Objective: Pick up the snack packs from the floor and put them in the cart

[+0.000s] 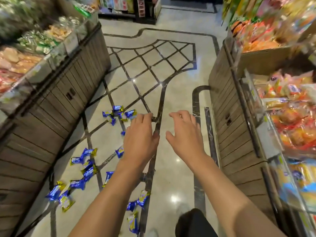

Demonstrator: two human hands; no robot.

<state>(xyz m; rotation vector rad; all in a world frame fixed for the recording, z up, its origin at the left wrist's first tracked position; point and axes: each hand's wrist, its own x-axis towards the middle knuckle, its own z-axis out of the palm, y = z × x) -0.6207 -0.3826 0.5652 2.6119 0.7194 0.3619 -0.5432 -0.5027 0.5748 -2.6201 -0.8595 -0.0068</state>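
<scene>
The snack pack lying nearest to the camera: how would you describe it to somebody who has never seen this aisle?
Follow the dark inlaid stripe in the floor toward the bottom edge. Just left of it, beside the left forearm, lies one blue and gold snack pack. It lies alone, below a pair of packs.

glossy tiled floor [172, 177] between shelves [56, 93]

Snack packs [89, 170] shiny foil; floor [177, 69] glossy polished stone
</scene>
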